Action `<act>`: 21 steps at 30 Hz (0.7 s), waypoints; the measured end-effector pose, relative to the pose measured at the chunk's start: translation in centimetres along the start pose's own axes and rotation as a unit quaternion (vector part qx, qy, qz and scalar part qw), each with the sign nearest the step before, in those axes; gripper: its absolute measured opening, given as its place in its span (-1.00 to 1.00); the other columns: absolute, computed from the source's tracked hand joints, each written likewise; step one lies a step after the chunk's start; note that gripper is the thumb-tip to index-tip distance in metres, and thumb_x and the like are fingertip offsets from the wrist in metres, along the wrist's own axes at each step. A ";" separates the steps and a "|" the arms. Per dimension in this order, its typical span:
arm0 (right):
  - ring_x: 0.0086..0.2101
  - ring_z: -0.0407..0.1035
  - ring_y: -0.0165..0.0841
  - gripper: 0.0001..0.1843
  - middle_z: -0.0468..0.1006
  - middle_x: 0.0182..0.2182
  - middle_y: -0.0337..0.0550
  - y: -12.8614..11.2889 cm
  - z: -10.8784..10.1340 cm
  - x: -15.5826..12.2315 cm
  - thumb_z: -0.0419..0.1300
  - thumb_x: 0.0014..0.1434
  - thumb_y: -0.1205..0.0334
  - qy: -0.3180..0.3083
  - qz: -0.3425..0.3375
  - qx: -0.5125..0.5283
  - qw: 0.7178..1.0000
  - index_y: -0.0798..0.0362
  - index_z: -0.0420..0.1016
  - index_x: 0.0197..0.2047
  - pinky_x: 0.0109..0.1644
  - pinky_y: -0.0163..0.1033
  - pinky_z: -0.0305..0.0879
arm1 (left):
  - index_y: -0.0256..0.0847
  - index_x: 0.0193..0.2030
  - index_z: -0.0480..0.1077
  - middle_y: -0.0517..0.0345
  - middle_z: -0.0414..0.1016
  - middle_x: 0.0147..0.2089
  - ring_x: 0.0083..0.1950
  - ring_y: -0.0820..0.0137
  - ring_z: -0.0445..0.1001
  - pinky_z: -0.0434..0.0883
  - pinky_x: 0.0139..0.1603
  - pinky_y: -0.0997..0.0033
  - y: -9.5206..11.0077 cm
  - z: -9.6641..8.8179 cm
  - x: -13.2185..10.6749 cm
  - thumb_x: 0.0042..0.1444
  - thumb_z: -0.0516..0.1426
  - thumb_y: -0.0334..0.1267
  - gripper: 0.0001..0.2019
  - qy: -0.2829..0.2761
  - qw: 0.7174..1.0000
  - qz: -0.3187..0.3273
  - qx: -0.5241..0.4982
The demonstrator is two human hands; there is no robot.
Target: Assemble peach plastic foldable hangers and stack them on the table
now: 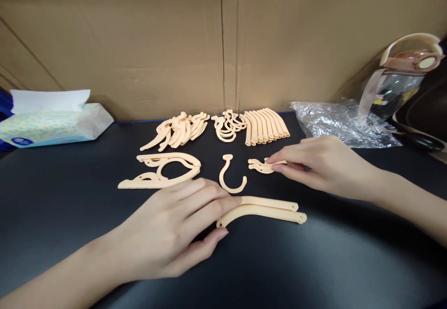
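My left hand point(185, 225) lies over the near ends of two curved cream plastic bars point(268, 209), its fingertips touching the upper bar; the thumb is apart from the fingers. With thumb and fingers my right hand point(321, 164) pinches small cream plastic pieces point(260, 165) at the right. Between the hands, a cream hook point(233, 189) rests flat on the table. Left of it is a pair of larger cream arm pieces point(171, 157) with cut-out loops, their rounded ends meeting at the right.
Along the back lie a pile of cream arm pieces point(179, 131), a cluster of hooks point(226, 125) and a row of curved bars point(265, 125). A tissue pack point(52, 125) stands at the left. Crumpled clear plastic point(335, 122) and a drinking bottle point(401, 85) are at the right.
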State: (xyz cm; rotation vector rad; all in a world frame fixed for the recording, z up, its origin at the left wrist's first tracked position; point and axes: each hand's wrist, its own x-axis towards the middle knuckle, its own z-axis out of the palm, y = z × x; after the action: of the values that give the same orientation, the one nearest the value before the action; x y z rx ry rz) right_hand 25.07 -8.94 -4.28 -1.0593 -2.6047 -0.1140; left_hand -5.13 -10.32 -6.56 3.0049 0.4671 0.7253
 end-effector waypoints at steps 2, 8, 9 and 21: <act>-0.40 0.53 -0.33 -0.72 0.70 -0.28 -0.22 -0.1 0.2 -0.1 0.05 0.42 0.20 0.012 -0.018 -0.012 1.000 0.03 0.60 -0.13 -0.33 -0.26 0.24 | -0.35 0.21 0.33 -0.02 0.53 0.04 0.04 0.31 0.45 0.34 0.14 0.35 -0.1 0.0 0.0 0.34 0.05 -0.41 -0.68 0.018 0.999 -0.020 0.019; -0.45 0.49 -0.33 -0.70 0.69 -0.31 -0.21 -0.3 0.5 -0.1 0.04 0.43 0.19 0.008 -0.044 -0.042 0.998 0.04 0.61 -0.12 -0.33 -0.24 0.23 | -0.22 -0.04 0.46 0.06 0.52 0.14 0.28 0.24 0.32 0.28 0.26 0.21 -0.6 0.1 -0.4 0.35 -0.03 -0.48 -0.74 0.002 0.994 -0.071 0.078; -0.44 0.49 -0.33 -0.69 0.69 -0.30 -0.20 -0.3 0.5 -0.1 0.03 0.43 0.19 0.008 -0.045 -0.042 0.998 0.04 0.61 -0.12 -0.33 -0.24 0.23 | -0.21 0.00 0.46 0.07 0.51 0.18 0.32 0.24 0.30 0.26 0.29 0.19 -0.7 0.2 -0.5 0.35 -0.05 -0.48 -0.71 -0.008 0.995 -0.067 0.078; -0.35 0.48 -0.33 -0.73 0.64 -0.29 -0.13 -1.1 0.9 -0.1 0.07 0.41 0.23 0.012 -0.061 -0.012 0.998 0.08 0.58 -0.02 -0.27 -0.25 0.35 | -0.20 0.13 0.41 0.07 0.51 0.24 0.32 0.28 0.38 0.33 0.34 0.15 -1.5 0.2 -0.8 0.28 -0.07 -0.53 -0.61 -0.045 0.998 -0.046 0.029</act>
State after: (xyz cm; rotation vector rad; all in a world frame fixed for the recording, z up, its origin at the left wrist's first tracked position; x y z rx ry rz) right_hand 24.11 -9.66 -5.07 -0.9002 -2.6516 -0.1863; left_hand -6.11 -9.13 -7.18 3.0281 0.6293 0.5779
